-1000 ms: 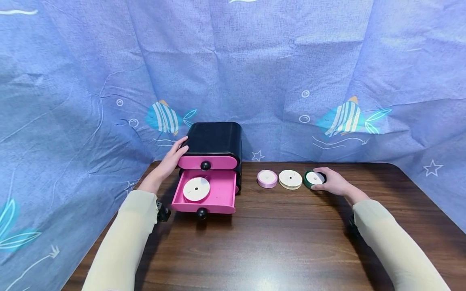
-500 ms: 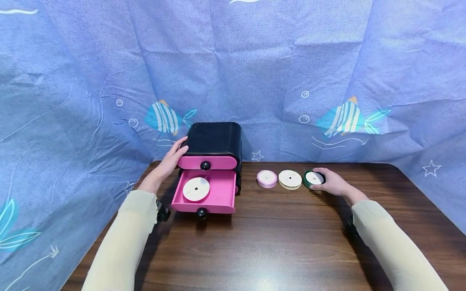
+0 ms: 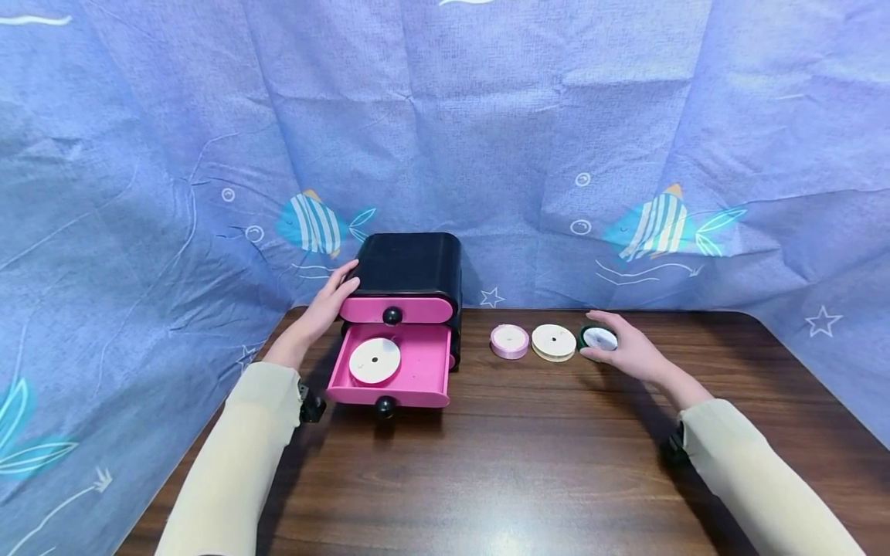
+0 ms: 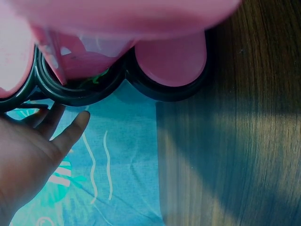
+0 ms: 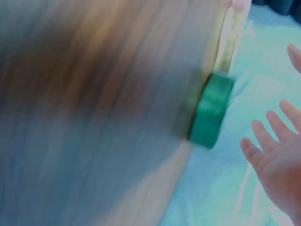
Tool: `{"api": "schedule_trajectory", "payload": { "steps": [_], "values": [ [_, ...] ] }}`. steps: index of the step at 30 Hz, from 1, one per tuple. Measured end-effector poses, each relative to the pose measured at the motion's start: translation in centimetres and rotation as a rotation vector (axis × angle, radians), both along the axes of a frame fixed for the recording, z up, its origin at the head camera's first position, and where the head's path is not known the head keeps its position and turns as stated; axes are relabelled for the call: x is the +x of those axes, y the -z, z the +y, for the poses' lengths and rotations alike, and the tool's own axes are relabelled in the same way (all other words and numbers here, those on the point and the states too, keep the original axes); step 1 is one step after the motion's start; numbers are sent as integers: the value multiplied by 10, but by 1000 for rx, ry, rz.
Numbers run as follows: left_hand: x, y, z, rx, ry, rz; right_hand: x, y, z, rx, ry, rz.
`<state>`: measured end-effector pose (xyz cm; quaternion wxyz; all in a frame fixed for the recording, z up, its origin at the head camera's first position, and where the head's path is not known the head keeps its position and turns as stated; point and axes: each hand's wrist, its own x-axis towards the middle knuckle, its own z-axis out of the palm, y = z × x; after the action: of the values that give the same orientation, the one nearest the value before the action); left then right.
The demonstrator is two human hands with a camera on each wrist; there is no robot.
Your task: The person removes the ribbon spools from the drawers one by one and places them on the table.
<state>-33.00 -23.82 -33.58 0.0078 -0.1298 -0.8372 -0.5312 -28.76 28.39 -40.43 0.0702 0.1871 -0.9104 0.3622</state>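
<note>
Noting a green spool [image 3: 599, 338] at the right-hand end of a row of three on the dark wooden table [image 3: 521, 448], near its far edge. The cream spool [image 3: 554, 342] sits just beside it, then the lilac spool [image 3: 510, 340].

Right hand [image 3: 634, 351]: from the head view we see thumb and fingers spread wide on either side of the green spool, and contact is hard to judge. The right wrist view settles more: fingers apart, with a gap between them and the ribbon band [image 5: 212, 110], so we record nothing held. That view is blurred.

Only the head view gives us the green spool's pale round face. It looks upward, so the axle stands roughly upright; being round, the face has no long axis. The right wrist view shows the rim side-on instead, its longer side running roughly along the table's far edge.

Left hand [image 3: 321, 313]: fingers extended, resting against the side of the black drawer unit [image 3: 406, 262], grasping nothing that we can see. Below its top front, a pink drawer [image 3: 427, 367] stands pulled out, a white-faced spool [image 3: 375, 363] lying in its left half. The left wrist view adds the lower drawer front [image 4: 174, 59], mostly hidden from the head.
</note>
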Motion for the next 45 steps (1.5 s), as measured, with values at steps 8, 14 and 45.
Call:
{"api": "schedule_trajectory", "payload": {
  "steps": [8,14,45],
  "values": [
    [0,1,0,12,-4,3,13,-11,-41,-88,-150,109],
    [7,-10,4,40,17,-26,25,-17,-72,-126,-253,146],
    [23,-26,11,51,28,-43,32,-48,-213,-148,-546,199]
  ]
}}
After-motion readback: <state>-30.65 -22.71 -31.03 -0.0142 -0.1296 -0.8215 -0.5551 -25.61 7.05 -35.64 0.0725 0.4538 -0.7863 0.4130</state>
